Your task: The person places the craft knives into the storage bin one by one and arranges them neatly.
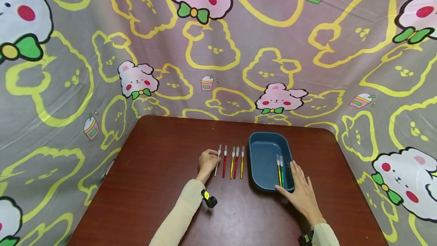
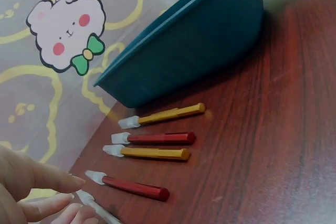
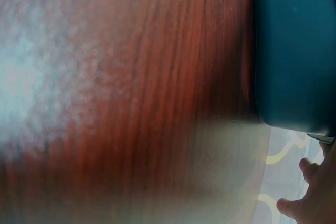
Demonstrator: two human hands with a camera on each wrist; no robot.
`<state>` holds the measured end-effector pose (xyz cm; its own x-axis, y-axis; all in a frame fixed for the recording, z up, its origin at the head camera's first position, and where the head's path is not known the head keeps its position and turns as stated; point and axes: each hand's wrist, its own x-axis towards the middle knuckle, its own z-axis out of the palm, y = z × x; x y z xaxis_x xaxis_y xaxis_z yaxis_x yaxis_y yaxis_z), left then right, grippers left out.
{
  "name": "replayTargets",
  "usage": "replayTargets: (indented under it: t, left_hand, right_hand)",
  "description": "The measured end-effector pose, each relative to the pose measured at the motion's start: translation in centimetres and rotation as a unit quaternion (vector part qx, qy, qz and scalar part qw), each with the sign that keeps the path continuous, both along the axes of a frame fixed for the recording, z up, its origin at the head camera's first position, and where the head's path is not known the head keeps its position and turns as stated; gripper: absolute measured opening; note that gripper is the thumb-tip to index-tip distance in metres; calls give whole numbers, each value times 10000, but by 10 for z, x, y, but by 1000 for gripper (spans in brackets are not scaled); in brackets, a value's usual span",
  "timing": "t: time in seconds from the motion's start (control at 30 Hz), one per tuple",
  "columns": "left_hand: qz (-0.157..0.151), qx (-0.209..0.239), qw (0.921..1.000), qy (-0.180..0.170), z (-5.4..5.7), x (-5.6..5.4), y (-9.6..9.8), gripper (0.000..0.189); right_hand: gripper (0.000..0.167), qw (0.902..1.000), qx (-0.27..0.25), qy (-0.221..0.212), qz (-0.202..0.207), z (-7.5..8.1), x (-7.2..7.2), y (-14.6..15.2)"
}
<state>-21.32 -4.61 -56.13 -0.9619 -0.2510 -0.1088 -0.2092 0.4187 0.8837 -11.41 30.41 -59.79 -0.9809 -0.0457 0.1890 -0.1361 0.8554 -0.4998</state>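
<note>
My left hand (image 1: 208,161) pinches a silver craft knife (image 1: 216,168) with a clear cap at the left end of a row. To its right lie a red craft knife (image 1: 224,166), a yellow one (image 1: 232,165), another red one (image 1: 236,165) and another yellow one (image 1: 242,164), all capped. A dark blue tray (image 1: 261,183) stands right of the row, holding a yellow craft knife (image 1: 279,174) and a green one (image 1: 282,172). My right hand (image 1: 302,193) rests against the tray's near right corner, fingers straight and spread. In the left wrist view, the fingertips (image 2: 76,183) are beside the silver knife's cap.
The brown wooden table (image 1: 164,143) bears everything. A patterned cloth (image 1: 218,48) hangs around its back and sides. Both wrists wear small black devices, one being the left wrist camera (image 1: 209,199).
</note>
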Motion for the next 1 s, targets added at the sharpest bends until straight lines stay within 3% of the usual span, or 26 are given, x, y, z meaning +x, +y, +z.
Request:
replayTargets:
  t: [0.17, 0.43, 1.0]
  left_hand:
    - [151, -349, 9992, -104, -4, 0, 1, 27]
    - [216, -430, 9988, -133, -12, -1, 2, 32]
    - [34, -625, 9980, -29, -19, -5, 5, 36]
  right_hand:
    - [113, 10000, 6, 8, -15, 0, 1, -1]
    - [112, 9999, 2, 143, 24, 0, 2, -1]
    - [111, 9999, 19, 148, 26, 0, 1, -1]
